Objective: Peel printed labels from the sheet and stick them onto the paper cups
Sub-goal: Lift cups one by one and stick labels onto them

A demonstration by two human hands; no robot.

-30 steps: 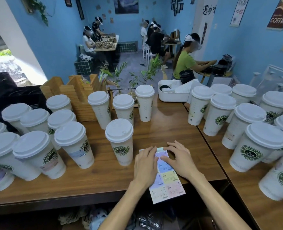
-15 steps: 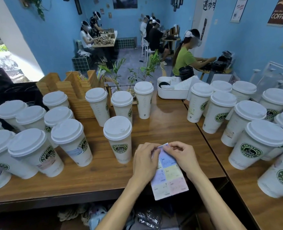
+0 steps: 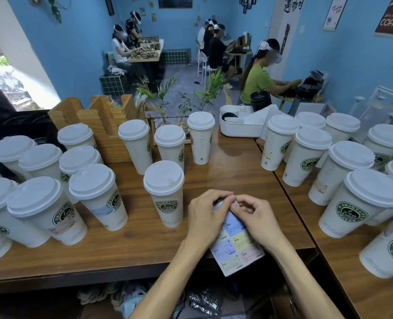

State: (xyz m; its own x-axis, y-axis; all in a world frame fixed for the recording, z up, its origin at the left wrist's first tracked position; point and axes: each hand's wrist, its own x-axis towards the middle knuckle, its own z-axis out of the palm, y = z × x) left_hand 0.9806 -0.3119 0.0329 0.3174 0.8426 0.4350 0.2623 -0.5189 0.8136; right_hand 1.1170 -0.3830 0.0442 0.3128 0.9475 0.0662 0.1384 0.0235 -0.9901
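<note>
Both hands meet over the near edge of the wooden surface (image 3: 225, 171), at the far end of the label sheet (image 3: 236, 247). Left hand (image 3: 206, 217): fingers curled, gripping the sheet's far left corner, fingertips bent inward toward the right hand. Right hand (image 3: 259, 221): fingers curled, thumb and forefinger pinching at the sheet's top edge, right beside the left fingertips. Whether a label is already lifted cannot be told; the pinch point is hidden by the fingers.

Sheet: pastel blocks, blue, yellow, pink, with small print. It slopes down toward the person, its near end hanging past the surface edge.

Nearest cup (image 3: 164, 194): lidded, upright, green round logo facing the camera, just left of the left hand, not touching it. A cluster of lidded cups (image 3: 52, 203) stands at the left, several carrying labels low on the wall. Another group of cups (image 3: 352, 180) stands on the adjoining surface at right
</note>
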